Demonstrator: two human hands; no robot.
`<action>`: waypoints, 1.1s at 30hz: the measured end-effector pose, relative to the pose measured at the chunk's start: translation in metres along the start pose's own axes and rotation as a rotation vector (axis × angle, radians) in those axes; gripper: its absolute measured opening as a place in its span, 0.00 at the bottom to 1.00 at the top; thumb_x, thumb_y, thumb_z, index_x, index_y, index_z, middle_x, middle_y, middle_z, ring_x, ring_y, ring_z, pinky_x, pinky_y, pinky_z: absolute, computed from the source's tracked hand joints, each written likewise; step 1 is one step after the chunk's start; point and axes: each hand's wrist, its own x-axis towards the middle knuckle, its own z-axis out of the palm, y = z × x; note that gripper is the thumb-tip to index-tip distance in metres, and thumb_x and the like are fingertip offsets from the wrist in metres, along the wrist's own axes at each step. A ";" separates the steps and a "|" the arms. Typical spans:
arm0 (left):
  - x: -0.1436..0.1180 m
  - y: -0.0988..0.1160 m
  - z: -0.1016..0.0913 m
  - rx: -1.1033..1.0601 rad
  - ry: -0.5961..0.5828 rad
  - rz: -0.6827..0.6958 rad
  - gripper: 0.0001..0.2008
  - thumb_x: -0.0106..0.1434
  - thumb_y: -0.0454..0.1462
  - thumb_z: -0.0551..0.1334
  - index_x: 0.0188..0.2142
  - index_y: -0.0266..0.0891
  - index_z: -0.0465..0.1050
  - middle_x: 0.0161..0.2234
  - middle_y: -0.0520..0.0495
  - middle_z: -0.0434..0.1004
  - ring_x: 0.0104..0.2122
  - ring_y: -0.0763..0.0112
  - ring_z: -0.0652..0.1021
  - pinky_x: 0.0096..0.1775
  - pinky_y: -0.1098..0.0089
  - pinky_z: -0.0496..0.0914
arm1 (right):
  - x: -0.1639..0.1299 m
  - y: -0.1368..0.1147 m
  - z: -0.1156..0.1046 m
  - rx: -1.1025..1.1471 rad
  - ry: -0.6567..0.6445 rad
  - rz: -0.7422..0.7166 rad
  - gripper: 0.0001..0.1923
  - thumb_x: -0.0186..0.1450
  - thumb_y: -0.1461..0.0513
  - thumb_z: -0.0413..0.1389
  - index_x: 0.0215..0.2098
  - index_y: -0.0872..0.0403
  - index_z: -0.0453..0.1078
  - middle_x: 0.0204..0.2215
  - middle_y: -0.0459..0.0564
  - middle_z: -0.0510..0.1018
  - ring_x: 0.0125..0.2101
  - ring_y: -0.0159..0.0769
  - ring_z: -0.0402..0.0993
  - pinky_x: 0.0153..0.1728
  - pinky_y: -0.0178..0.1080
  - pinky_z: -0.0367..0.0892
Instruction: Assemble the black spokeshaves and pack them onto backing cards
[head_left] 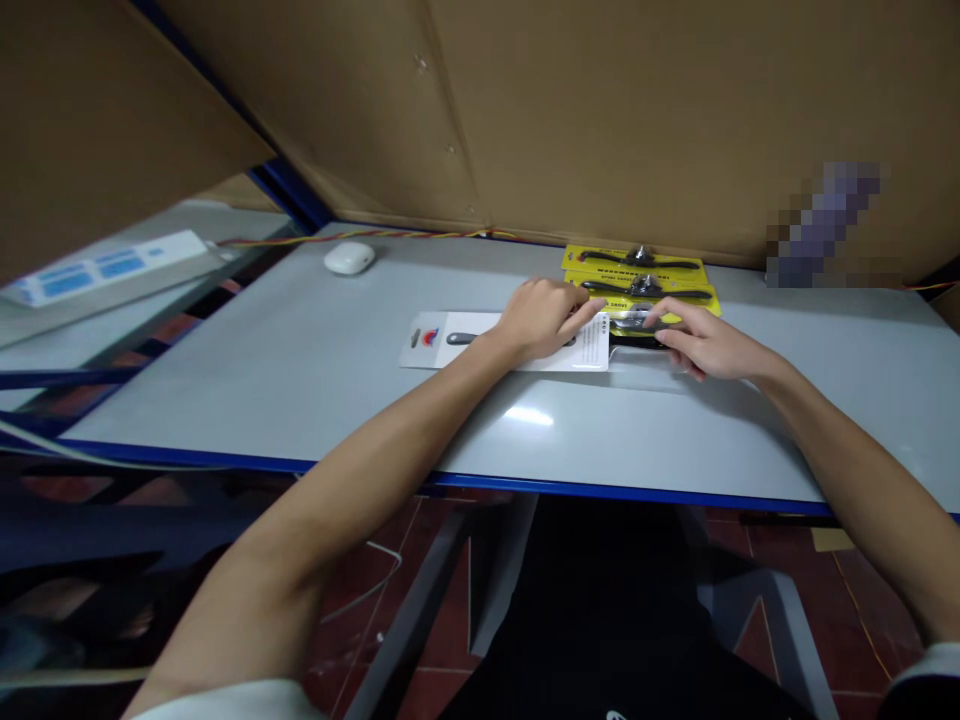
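Note:
My left hand (541,318) lies on a white carded package (487,355), its fingers curled over the card and its thumb pointing right. Part of a dark grey handled tool (460,339) shows on the card, left of my wrist. My right hand (701,340) has its bent fingers and thumb at a clear plastic pack (626,378) with a black handle (634,341) in it, just right of the white card. Exactly what the fingertips grip is hard to see. Behind both hands lie yellow carded packs (705,275), holding black two-handled spokeshaves (646,287) under clear plastic.
A rounded white case (349,258) rests at the table's back left. A power strip (120,265) lies on the side surface. Red and yellow wires (390,233) run along the cardboard wall (360,120). A blurred-out object (821,230) stands back right. The table's blue edge (525,484) faces me.

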 end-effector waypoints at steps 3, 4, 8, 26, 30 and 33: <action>-0.001 0.008 0.000 -0.021 0.012 0.051 0.35 0.80 0.56 0.42 0.31 0.40 0.77 0.31 0.39 0.81 0.31 0.58 0.77 0.34 0.61 0.61 | 0.001 0.000 0.005 0.031 -0.012 -0.017 0.06 0.78 0.58 0.53 0.53 0.47 0.65 0.25 0.41 0.76 0.15 0.31 0.66 0.18 0.35 0.61; -0.001 0.010 -0.001 -0.030 0.013 0.062 0.36 0.80 0.56 0.41 0.31 0.40 0.77 0.30 0.39 0.80 0.30 0.58 0.77 0.34 0.61 0.62 | 0.001 0.000 0.006 0.049 -0.009 -0.025 0.07 0.78 0.58 0.53 0.53 0.47 0.65 0.27 0.42 0.78 0.15 0.30 0.66 0.17 0.35 0.62; -0.002 0.018 -0.002 -0.046 0.006 0.080 0.37 0.80 0.57 0.40 0.30 0.40 0.76 0.30 0.39 0.80 0.30 0.58 0.77 0.35 0.60 0.63 | 0.003 0.000 0.010 0.125 -0.006 -0.039 0.09 0.77 0.56 0.57 0.53 0.46 0.65 0.29 0.42 0.78 0.16 0.30 0.66 0.16 0.34 0.62; -0.007 0.042 -0.006 -0.058 0.100 0.147 0.36 0.81 0.57 0.40 0.33 0.40 0.76 0.32 0.39 0.80 0.36 0.56 0.78 0.42 0.57 0.67 | -0.009 -0.021 0.023 0.171 -0.276 -0.187 0.40 0.65 0.61 0.62 0.73 0.48 0.54 0.43 0.48 0.77 0.28 0.36 0.77 0.28 0.41 0.76; -0.009 0.052 -0.005 -0.083 0.161 0.160 0.32 0.81 0.55 0.41 0.44 0.40 0.77 0.38 0.39 0.81 0.40 0.54 0.78 0.44 0.57 0.68 | -0.008 -0.024 0.034 0.059 -0.251 -0.286 0.42 0.62 0.61 0.61 0.73 0.51 0.57 0.50 0.53 0.78 0.38 0.44 0.78 0.36 0.46 0.80; -0.010 0.060 -0.004 -0.065 0.182 0.190 0.30 0.81 0.55 0.42 0.48 0.40 0.76 0.43 0.38 0.81 0.43 0.53 0.78 0.46 0.57 0.68 | -0.006 -0.026 0.037 -0.082 -0.230 -0.304 0.37 0.61 0.60 0.60 0.69 0.52 0.64 0.47 0.53 0.78 0.41 0.47 0.75 0.39 0.49 0.80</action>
